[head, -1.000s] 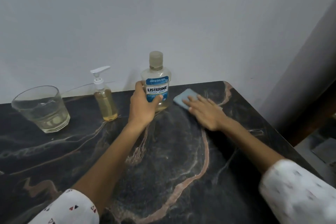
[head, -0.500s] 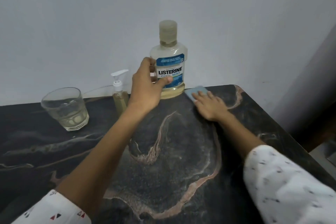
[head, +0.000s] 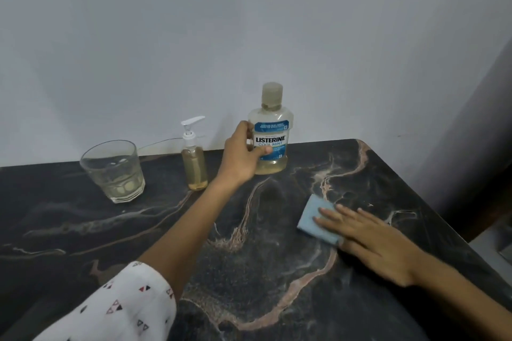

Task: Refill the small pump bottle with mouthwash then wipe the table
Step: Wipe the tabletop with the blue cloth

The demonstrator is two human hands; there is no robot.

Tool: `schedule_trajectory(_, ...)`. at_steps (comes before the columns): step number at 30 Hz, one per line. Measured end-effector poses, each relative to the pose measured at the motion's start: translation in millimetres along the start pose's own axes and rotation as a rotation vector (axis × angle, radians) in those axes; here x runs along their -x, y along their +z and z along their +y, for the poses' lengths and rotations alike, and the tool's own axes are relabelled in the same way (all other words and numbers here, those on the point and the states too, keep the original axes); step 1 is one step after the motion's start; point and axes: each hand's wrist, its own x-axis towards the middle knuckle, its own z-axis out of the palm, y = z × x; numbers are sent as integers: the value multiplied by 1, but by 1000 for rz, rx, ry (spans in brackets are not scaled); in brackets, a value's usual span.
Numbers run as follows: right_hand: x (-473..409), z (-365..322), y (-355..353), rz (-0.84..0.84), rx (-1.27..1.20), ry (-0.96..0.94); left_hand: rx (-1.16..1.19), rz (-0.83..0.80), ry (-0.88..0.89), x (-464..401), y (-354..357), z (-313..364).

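A: What are the fingers doing?

B: The left hand has its fingers and thumb curled round the lower body of the mouthwash bottle, thumb across the blue label. The right hand lies flat, fingers straight and slightly spread, pressing on a light blue sponge.

A: And where is everything, taking the mouthwash bottle as the mark?

B: The bottle stands upright with its cap on, at the back of the dark marble table, close to the wall; a little yellowish liquid shows in its base. Just left of it, past the gripping hand, stands the small pump bottle, upright and filled with yellowish liquid. Farther left is a glass tumbler with some clear liquid. The sponge lies in front of the mouthwash bottle and to its right, apart from it.
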Motion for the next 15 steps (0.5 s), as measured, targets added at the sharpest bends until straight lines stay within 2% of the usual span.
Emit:
schedule_trajectory(2, -20, 6, -8, 21, 20, 101, 17, -11, -23, -1, 7, -5)
schedule_trajectory(4, -37, -3, -6, 36, 26, 121, 30, -26, -44, -3, 13, -8)
schedule_trajectory(9, -12, -47, 25, 1, -28, -179, 41, -42, -85, -5, 24, -17)
schedule_trajectory(11, 10, -43, 30, -23, -55, -217, 36, -55, -101, -6, 27, -20)
schedule_trajectory(15, 32, -14, 16, 8, -35, -93, 40, -52, -126, -7, 32, -25)
